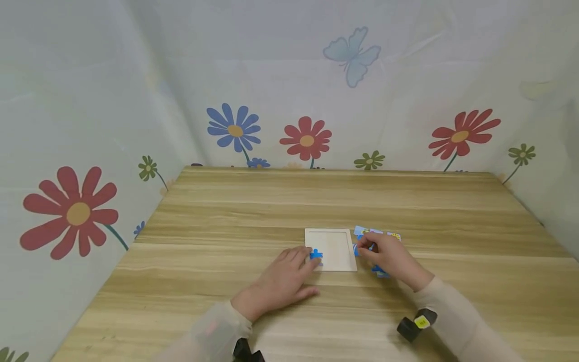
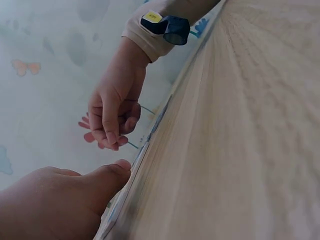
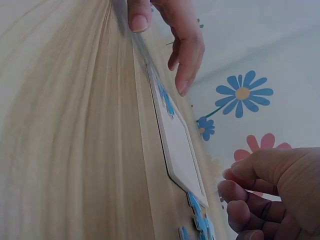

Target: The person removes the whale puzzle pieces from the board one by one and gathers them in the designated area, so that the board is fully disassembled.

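A square, pale wooden puzzle tray lies flat on the table. One blue jigsaw piece sits in its lower left corner. My left hand is at the tray's left edge, fingers extended around that piece; the right wrist view shows the fingertips slightly above the tray. Just right of the tray, my right hand hovers over a cluster of blue jigsaw pieces, partly hiding them. Its fingers are loosely bent, and no piece shows between them in either wrist view.
The wood-grain table extends on all sides of the tray. A white curtain with printed flowers and a butterfly hangs behind and at the sides. Each wrist wears a small black camera.
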{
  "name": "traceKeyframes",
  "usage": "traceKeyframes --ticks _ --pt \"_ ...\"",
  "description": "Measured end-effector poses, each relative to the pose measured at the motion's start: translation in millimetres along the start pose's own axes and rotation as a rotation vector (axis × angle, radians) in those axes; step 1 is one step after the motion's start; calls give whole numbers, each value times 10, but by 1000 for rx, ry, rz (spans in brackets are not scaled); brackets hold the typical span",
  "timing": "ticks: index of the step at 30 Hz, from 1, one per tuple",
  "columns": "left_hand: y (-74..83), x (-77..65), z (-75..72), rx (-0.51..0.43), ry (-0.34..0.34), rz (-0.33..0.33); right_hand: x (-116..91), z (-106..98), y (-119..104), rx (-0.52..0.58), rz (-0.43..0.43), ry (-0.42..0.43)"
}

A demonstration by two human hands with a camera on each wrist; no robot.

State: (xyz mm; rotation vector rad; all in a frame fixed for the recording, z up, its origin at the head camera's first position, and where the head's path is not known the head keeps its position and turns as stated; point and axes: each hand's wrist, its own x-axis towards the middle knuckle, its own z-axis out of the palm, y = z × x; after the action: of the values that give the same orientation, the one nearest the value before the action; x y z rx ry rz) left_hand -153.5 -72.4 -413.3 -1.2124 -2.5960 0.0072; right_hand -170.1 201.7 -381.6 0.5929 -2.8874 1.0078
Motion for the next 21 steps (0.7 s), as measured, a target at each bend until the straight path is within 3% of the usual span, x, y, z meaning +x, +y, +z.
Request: traceKeyframes --ticks 10,21 --pt "-87 76 -71 35 41 -17 101 43 -36 4 -11 -18" --pt "-180 182 -103 34 -56 -76 182 95 -166 30 -15 -54"
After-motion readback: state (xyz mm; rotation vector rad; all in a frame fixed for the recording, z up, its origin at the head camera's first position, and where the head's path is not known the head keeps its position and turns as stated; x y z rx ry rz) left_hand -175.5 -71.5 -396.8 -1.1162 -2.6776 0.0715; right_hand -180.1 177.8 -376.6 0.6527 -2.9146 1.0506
